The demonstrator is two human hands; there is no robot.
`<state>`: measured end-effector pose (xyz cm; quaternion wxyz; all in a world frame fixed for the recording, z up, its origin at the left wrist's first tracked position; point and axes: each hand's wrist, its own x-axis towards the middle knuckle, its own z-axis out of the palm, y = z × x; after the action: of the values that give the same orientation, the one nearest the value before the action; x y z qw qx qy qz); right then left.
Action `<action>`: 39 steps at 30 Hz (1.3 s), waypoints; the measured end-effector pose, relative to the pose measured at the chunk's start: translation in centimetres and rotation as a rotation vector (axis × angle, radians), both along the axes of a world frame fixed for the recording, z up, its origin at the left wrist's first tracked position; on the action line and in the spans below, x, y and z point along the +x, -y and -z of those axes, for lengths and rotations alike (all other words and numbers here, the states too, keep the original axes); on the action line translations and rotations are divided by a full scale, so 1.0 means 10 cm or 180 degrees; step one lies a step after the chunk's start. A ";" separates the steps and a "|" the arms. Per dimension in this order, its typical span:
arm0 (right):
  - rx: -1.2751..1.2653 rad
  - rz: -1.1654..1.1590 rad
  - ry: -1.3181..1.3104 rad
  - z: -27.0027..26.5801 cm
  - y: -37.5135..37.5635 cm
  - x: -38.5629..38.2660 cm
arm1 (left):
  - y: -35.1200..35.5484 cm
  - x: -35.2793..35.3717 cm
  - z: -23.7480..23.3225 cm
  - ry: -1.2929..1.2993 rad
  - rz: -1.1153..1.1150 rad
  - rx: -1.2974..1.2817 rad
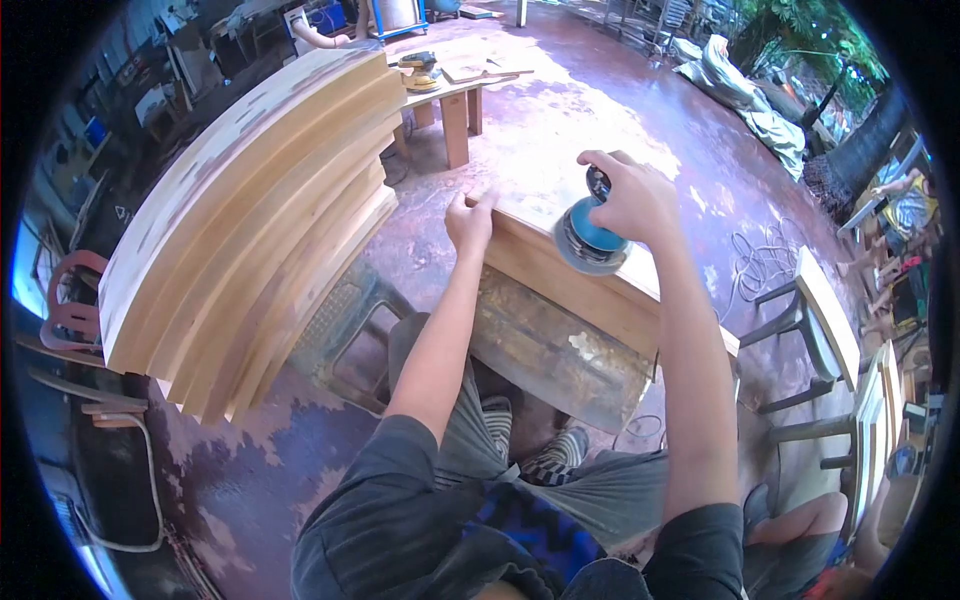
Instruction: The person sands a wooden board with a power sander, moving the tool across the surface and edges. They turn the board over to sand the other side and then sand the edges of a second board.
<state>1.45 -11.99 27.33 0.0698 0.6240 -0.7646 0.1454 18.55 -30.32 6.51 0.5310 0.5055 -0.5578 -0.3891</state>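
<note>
My right hand [637,198] is wrapped over the top of a teal orbital sander [592,232]. The sander's round pad rests on the upper face of a wooden board [560,268], which lies across a worn bench [560,345] in front of me. At the board's far left end, my left hand [470,222] grips the corner, thumb on top. The underside of the sander's pad is hidden against the wood.
On my left rises a stack of thick boards [270,190] above a plastic stool [345,310]. Behind it, a low table [455,105] carries a yellow sander [420,70]. A cable [765,255] coils on the floor at right, near boards [828,310] on stools. Another person's knee [800,520] is close at lower right.
</note>
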 end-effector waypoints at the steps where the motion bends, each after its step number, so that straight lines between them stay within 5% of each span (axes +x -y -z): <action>1: -0.0053 -0.0023 -0.0029 0.01 -0.06 -0.04 | 0.05 -0.02 0.05 -0.0201 -0.0105 -0.0047; 10: 0.0032 0.0190 0.0042 -0.01 -0.34 -0.30 | 0.36 -0.02 0.24 -0.0379 -0.0276 -0.0022; 13: 0.0086 0.0226 0.0018 -0.02 -0.30 -0.27 | 0.49 0.02 0.43 -0.2446 0.0637 0.0511; 16: 0.0155 0.0233 0.0044 -0.09 -0.19 -0.14 | 0.59 0.03 0.53 -0.1368 0.0401 0.0546; 24: 0.0099 0.0107 -0.0089 0.00 0.28 -0.04 | 0.43 -0.23 0.60 -0.2035 0.0190 0.0248; 39: -0.0106 -0.0163 -0.0130 0.03 0.95 0.38 | 0.31 -0.25 0.44 -0.1626 -0.0365 0.0381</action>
<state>5.26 -21.52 27.04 0.0919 0.6450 -0.7442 0.1471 16.02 -33.45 2.13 0.6448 0.4523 -0.3522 -0.5056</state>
